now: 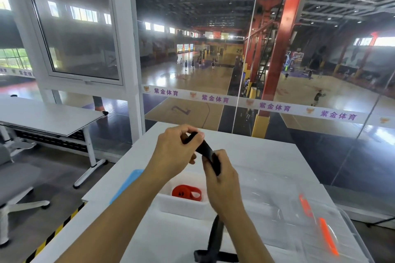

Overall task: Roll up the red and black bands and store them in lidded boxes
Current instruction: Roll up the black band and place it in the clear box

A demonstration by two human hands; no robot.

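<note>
Both of my hands hold a black band (207,149) above a white table (256,156). My left hand (175,153) pinches its upper end, fingers curled over it. My right hand (222,181) grips the band lower down, and the rest hangs below my wrist to the table's near edge (215,239). A rolled red band (186,192) lies inside a small white open box (181,205) under my hands.
A blue lid (126,186) lies left of the white box. A large clear plastic box (299,220) with orange latches (327,235) stands at the right. A glass wall rises behind the table. Another white table (49,117) and a grey chair (12,179) stand at the left.
</note>
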